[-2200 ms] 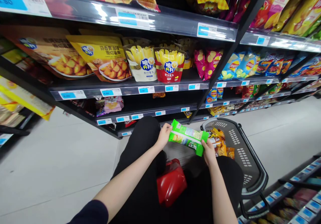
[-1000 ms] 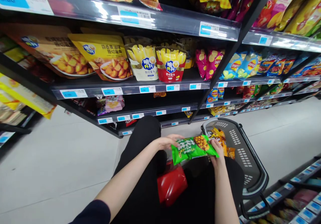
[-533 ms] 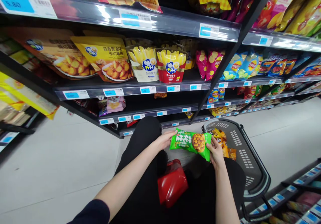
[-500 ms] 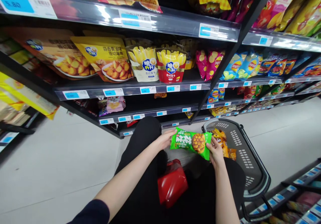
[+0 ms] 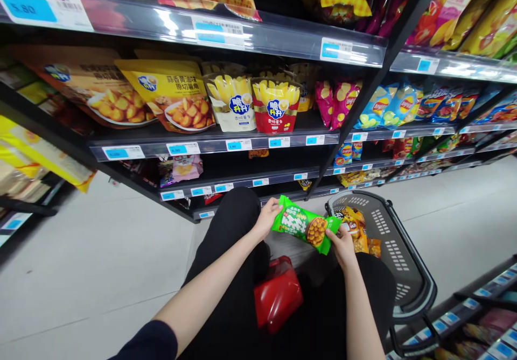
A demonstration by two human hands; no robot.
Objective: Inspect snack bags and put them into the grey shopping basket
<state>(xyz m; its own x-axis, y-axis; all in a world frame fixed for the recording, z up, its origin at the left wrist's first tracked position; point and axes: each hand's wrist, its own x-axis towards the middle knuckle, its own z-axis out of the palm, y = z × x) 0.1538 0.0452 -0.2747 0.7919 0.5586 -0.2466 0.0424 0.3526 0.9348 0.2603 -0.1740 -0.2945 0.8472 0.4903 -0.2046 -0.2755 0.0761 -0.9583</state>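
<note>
Since half a second ago the glossy green plastic snack packet (image 5: 306, 224) has tilted, its left end higher, printed front still up. The left hand (image 5: 267, 217) pinches that raised end; the right hand (image 5: 342, 243) grips the lower right corner. The packet hangs just left of the dark grey plastic shopping basket (image 5: 398, 252), partly hiding orange packets (image 5: 357, 231) inside. A red object (image 5: 278, 295) below is hard to identify.

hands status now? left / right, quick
Left hand: closed on the left end of the green snack bag.
Right hand: closed on the bag's right end, beside the grey basket.
</note>
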